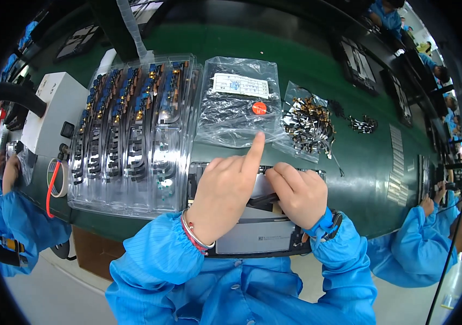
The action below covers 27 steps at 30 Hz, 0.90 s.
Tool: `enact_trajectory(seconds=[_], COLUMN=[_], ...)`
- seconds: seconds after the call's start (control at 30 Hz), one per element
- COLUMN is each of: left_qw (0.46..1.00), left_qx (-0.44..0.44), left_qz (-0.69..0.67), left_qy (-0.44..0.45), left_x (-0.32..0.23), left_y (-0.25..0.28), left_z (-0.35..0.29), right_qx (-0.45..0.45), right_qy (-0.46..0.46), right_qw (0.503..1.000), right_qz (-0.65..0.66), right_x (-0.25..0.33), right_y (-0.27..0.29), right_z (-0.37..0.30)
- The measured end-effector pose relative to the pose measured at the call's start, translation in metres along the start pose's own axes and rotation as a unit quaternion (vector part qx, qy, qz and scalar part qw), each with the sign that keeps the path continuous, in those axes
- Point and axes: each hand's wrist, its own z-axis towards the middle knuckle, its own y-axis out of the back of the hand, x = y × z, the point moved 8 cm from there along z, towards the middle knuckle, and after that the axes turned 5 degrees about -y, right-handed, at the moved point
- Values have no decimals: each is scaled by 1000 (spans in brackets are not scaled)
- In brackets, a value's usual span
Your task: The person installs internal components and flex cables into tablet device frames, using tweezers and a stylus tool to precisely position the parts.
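Against the bench's near edge lies an opened flat device, tablet-like, with a silver-grey panel [263, 238] inside a dark frame. Over its far part is my left hand [223, 189], index finger stretched out straight and the other fingers curled under; its thumb is hidden. My right hand [300, 196] is beside it, fingers bent and pressed together at the device's far edge. Whatever sits between the fingertips is covered by the hands. A dark strip [263, 199] shows between the two hands, across the device.
On the left, a clear plastic tray [171, 201] holds rows of black flex cables. Beyond my hands lies a clear bag [231, 122] with a white label, beside a pile of small cables [309, 127]. A white box [57, 108] stands far left. Co-workers in blue sit both sides.
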Motion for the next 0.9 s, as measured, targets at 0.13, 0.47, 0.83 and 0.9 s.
enact_trajectory(seconds=[0.13, 0.47, 0.83, 0.9], left_qw=[993, 975, 974, 971], left_qx=[-24, 37, 57, 53], left_qz=[62, 196, 199, 209], left_qy=[-93, -99, -91, -103], left_x=[-16, -29, -25, -27], left_y=[1, -15, -17, -17], left_z=[1, -16, -18, -20], right_qx=[-5, -46, -49, -59], right_qy=[5, -232, -275, -271], right_qw=[1000, 953, 952, 951], right_qz=[10, 188, 128, 137], right_x=[0, -86, -77, -76], right_y=[5, 37, 27, 27], right_z=[3, -56, -77, -79])
